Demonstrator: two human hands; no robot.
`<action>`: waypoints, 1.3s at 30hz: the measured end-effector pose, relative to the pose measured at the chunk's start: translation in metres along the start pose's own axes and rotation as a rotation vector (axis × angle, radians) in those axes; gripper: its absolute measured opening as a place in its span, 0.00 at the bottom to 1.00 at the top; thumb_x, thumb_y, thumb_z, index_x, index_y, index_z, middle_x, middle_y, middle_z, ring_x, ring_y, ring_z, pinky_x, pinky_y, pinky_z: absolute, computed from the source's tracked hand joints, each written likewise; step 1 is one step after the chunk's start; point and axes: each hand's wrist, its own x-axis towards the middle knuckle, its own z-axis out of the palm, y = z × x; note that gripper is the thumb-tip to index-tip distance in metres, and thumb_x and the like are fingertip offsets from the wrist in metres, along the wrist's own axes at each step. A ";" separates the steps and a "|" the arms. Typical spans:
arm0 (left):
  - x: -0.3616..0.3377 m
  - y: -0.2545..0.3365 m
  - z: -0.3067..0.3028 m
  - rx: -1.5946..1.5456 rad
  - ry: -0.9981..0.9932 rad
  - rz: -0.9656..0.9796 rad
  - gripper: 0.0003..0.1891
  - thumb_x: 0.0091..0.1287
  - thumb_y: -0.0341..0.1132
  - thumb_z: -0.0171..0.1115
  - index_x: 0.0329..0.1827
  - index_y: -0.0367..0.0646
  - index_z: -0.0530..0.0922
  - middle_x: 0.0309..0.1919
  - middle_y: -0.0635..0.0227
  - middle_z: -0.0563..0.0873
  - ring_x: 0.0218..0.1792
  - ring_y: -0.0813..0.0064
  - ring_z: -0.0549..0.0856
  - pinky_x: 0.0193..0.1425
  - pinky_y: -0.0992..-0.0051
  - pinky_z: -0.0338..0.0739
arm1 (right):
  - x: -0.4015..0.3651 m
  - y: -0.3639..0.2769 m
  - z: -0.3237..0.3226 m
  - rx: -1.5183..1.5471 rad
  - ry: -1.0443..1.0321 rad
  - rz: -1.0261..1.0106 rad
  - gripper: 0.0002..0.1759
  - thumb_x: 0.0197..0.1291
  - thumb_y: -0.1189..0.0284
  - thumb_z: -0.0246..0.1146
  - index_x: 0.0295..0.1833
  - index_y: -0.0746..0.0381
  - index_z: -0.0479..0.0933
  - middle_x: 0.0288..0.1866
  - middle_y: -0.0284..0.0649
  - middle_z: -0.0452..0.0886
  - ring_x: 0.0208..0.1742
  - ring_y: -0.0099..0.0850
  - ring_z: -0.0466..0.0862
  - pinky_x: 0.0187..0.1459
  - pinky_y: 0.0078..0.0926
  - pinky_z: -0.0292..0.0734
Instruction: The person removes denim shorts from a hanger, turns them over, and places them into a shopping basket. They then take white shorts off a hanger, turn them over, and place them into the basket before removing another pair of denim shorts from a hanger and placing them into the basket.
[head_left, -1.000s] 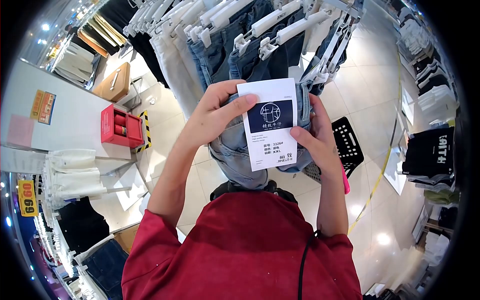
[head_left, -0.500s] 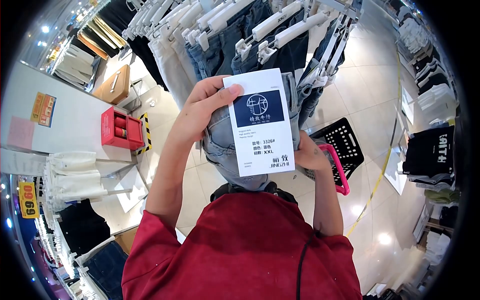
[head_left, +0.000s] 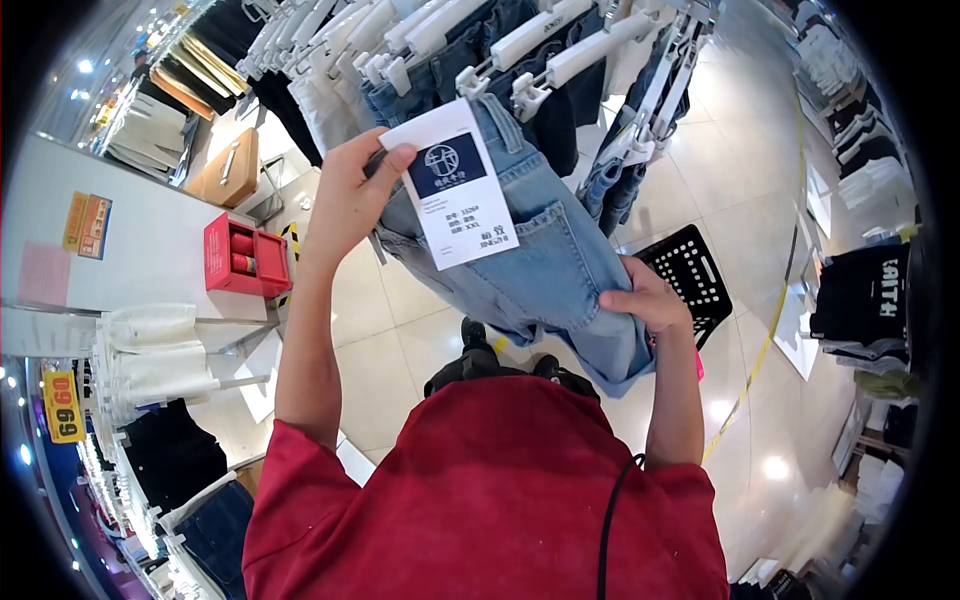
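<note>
Light-blue denim shorts [head_left: 555, 255] are stretched at a slant between my two hands, a back pocket facing up. At the waistband, my left hand [head_left: 355, 190] is closed, its thumb pressing the corner of a white paper tag [head_left: 465, 215] with a dark-blue logo panel. The tag lies over the denim, and my left fingers are hidden behind it. My right hand [head_left: 650, 297] pinches the side of the shorts near the hem, thumb on top and fingers underneath.
A rack of jeans on white hangers [head_left: 600, 50] stands just ahead. A black basket [head_left: 690, 275] with a pink handle is on the floor to the right. At left, a red box [head_left: 245, 255] sits by a white counter. Folded dark clothes [head_left: 860, 300] line the far right.
The shorts have swung out to the lower right and opened flatter. My left hand and the tag have moved left, tilting the tag. My right hand has come out from behind it.
</note>
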 end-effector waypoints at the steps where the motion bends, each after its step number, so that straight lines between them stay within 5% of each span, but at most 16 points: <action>1: 0.001 -0.002 0.001 0.034 0.010 0.010 0.15 0.67 0.39 0.60 0.36 0.32 0.78 0.17 0.73 0.73 0.22 0.86 0.66 0.25 0.80 0.61 | -0.004 -0.003 -0.004 -0.089 -0.019 0.026 0.42 0.45 0.65 0.75 0.64 0.71 0.65 0.55 0.41 0.76 0.55 0.28 0.75 0.58 0.23 0.68; 6: -0.001 0.004 0.007 0.088 0.044 0.019 0.14 0.66 0.39 0.61 0.33 0.33 0.78 0.16 0.72 0.70 0.21 0.85 0.64 0.24 0.79 0.60 | -0.004 0.011 -0.028 -0.439 -0.260 0.127 0.49 0.34 0.55 0.78 0.59 0.73 0.67 0.51 0.43 0.79 0.52 0.29 0.76 0.55 0.23 0.69; 9: 0.004 -0.010 0.005 0.024 0.239 0.096 0.13 0.67 0.38 0.60 0.37 0.33 0.79 0.17 0.74 0.72 0.22 0.86 0.66 0.24 0.80 0.60 | -0.019 -0.014 -0.025 -0.714 -0.112 0.418 0.45 0.37 0.57 0.77 0.58 0.73 0.69 0.49 0.43 0.79 0.50 0.27 0.76 0.53 0.25 0.70; 10: 0.003 -0.007 -0.007 0.048 0.199 -0.035 0.14 0.67 0.39 0.60 0.39 0.33 0.79 0.18 0.76 0.73 0.22 0.88 0.66 0.25 0.82 0.60 | -0.021 0.012 -0.035 -0.551 0.042 0.339 0.38 0.40 0.63 0.75 0.55 0.72 0.71 0.46 0.39 0.79 0.49 0.25 0.76 0.52 0.23 0.70; 13: -0.001 -0.001 -0.007 0.045 0.215 0.039 0.18 0.67 0.43 0.61 0.37 0.32 0.79 0.18 0.77 0.73 0.23 0.89 0.66 0.26 0.83 0.59 | -0.037 0.032 -0.042 -0.204 0.184 0.112 0.33 0.42 0.69 0.72 0.55 0.71 0.72 0.44 0.34 0.77 0.47 0.23 0.75 0.50 0.19 0.68; 14: -0.002 -0.001 -0.009 0.044 0.203 0.019 0.18 0.67 0.44 0.61 0.37 0.32 0.79 0.19 0.77 0.74 0.24 0.89 0.66 0.26 0.83 0.60 | -0.038 0.033 -0.036 -0.108 0.192 0.039 0.24 0.42 0.68 0.71 0.46 0.67 0.76 0.38 0.31 0.77 0.42 0.21 0.74 0.45 0.21 0.68; 17: 0.001 -0.001 -0.011 0.047 0.170 -0.019 0.19 0.67 0.44 0.60 0.37 0.31 0.79 0.20 0.76 0.75 0.25 0.88 0.67 0.28 0.84 0.61 | -0.031 0.050 -0.043 0.109 0.214 -0.144 0.20 0.40 0.69 0.71 0.40 0.63 0.75 0.36 0.29 0.75 0.39 0.19 0.73 0.42 0.17 0.67; 22: -0.002 -0.005 -0.014 -0.005 0.144 -0.031 0.20 0.68 0.45 0.60 0.40 0.30 0.79 0.24 0.74 0.79 0.27 0.88 0.71 0.31 0.85 0.64 | -0.036 0.052 -0.055 0.205 0.151 -0.201 0.36 0.40 0.72 0.72 0.57 0.62 0.64 0.43 0.37 0.77 0.40 0.22 0.77 0.39 0.17 0.72; 30: -0.012 -0.004 -0.027 -0.111 0.107 -0.091 0.21 0.67 0.45 0.60 0.46 0.30 0.80 0.30 0.70 0.84 0.33 0.88 0.77 0.38 0.86 0.69 | -0.043 0.049 -0.052 0.228 0.228 -0.181 0.36 0.43 0.82 0.67 0.60 0.60 0.64 0.49 0.42 0.78 0.38 0.24 0.80 0.31 0.16 0.78; 33: -0.015 0.003 -0.029 -0.143 0.120 -0.112 0.20 0.67 0.45 0.61 0.45 0.31 0.80 0.31 0.71 0.84 0.33 0.88 0.77 0.38 0.86 0.69 | -0.038 0.047 -0.046 0.221 0.276 -0.185 0.33 0.44 0.81 0.67 0.59 0.61 0.65 0.44 0.39 0.75 0.34 0.24 0.78 0.30 0.20 0.77; 39: -0.024 0.020 -0.034 -0.158 0.138 -0.118 0.19 0.67 0.44 0.61 0.44 0.32 0.80 0.29 0.73 0.82 0.31 0.89 0.76 0.36 0.88 0.67 | -0.036 0.052 -0.046 0.146 0.300 -0.201 0.31 0.46 0.80 0.66 0.59 0.60 0.67 0.47 0.38 0.74 0.46 0.24 0.75 0.47 0.20 0.73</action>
